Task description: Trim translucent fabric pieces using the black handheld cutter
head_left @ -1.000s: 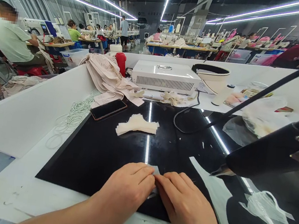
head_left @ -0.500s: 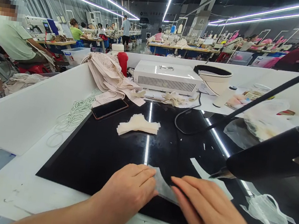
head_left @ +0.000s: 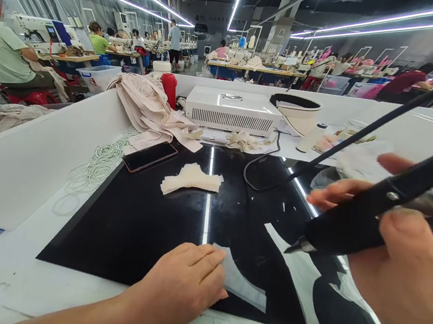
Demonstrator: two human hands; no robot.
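My left hand [head_left: 188, 283] lies at the near edge of the black board [head_left: 119, 234]. Its fingers are curled together on the left end of a thin whitish curved fabric piece [head_left: 244, 282], pinning it down and covering that end. At the right, my right hand [head_left: 403, 261] is round a black corded hand tool [head_left: 347, 227] with a pointed metal tip. The thumb is on the near side, the fingers behind. The tip hangs over a second curved fabric piece [head_left: 306, 285]; I cannot tell whether they touch. A stack of cream fabric pieces [head_left: 192, 177] lies farther back.
A phone [head_left: 150, 157] and coiled pale cord [head_left: 100, 162] lie at the left. Behind stand a white vented box [head_left: 231, 112], draped printed fabric [head_left: 140, 104] and a red container [head_left: 169, 89]. The tool's black cable [head_left: 382, 115] slants across the right. Co-workers sit at sewing machines beyond.
My right hand has left the fabric piece and moved right and up, closing round the black tool. My left hand stays on the fabric. The view has shifted slightly.
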